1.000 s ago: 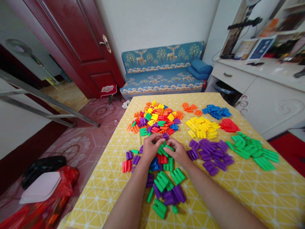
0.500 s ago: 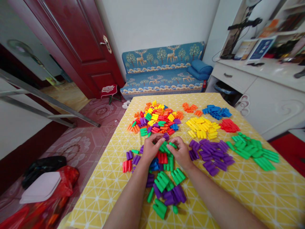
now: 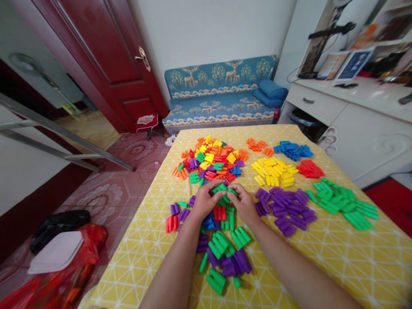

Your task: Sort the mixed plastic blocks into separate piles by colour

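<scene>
Between my hands, just above the table, are green plastic toy blocks shaped like joined bullets. My left hand [image 3: 205, 201] pinches a green block [image 3: 220, 189] between thumb and fingers. My right hand [image 3: 243, 203] grips a smaller green piece [image 3: 232, 192], which touches the first one; whether they are joined I cannot tell. Below my hands lie a red block [image 3: 219, 213], a blue block [image 3: 209, 222] and an upright-looking green block [image 3: 229, 219]. Nearer me, several green blocks [image 3: 219, 244] rest on purple blocks [image 3: 238, 262] between my forearms.
A mixed heap [image 3: 212, 159] of coloured blocks stands beyond my hands. To the right are sorted piles: yellow [image 3: 273, 171], purple [image 3: 291, 210], green [image 3: 344, 201], red [image 3: 310, 169], blue [image 3: 292, 150] and orange [image 3: 256, 145]. A yellow patterned cloth [image 3: 138, 266] covers the table.
My right hand has moved slightly left, bringing its green piece against the block in my left hand. That left-hand block has risen a little. The piles look unchanged.
</scene>
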`<state>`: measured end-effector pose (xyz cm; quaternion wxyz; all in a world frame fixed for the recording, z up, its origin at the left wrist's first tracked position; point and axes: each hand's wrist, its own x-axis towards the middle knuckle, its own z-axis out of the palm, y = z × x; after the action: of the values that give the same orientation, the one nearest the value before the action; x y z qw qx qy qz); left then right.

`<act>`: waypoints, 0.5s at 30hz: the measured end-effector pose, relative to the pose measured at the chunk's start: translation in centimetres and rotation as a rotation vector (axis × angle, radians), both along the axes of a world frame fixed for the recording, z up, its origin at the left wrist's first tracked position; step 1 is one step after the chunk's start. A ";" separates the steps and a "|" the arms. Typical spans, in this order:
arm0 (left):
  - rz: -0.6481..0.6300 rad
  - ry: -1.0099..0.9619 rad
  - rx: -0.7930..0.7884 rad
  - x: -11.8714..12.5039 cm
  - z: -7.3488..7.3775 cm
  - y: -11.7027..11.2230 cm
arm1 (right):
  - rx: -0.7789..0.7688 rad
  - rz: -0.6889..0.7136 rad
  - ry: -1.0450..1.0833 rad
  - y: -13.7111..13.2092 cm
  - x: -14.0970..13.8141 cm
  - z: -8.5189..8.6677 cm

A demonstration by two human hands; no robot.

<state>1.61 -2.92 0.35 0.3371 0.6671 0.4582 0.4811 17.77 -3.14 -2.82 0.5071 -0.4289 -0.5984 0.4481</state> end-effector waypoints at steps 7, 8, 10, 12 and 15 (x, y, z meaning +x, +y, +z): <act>0.071 -0.008 -0.028 0.1 -0.1 0.0 | 0.013 -0.026 0.023 -0.3 0.0 -0.3; 0.058 -0.007 -0.029 0.1 -0.2 0.0 | 0.025 -0.037 0.026 -0.3 0.0 -0.3; 0.046 -0.008 -0.033 0.1 -0.3 0.1 | 0.047 -0.060 0.018 -0.4 -0.1 -0.3; 0.046 -0.007 -0.040 0.1 -0.3 0.1 | 0.055 -0.071 -0.006 -0.5 -0.1 -0.3; 0.032 0.002 -0.048 0.0 -0.2 0.1 | 0.042 -0.052 -0.065 -0.6 -0.1 -0.3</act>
<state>1.61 -2.82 0.18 0.3449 0.6519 0.4805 0.4745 17.62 -3.71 -3.10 0.5078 -0.4478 -0.6126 0.4078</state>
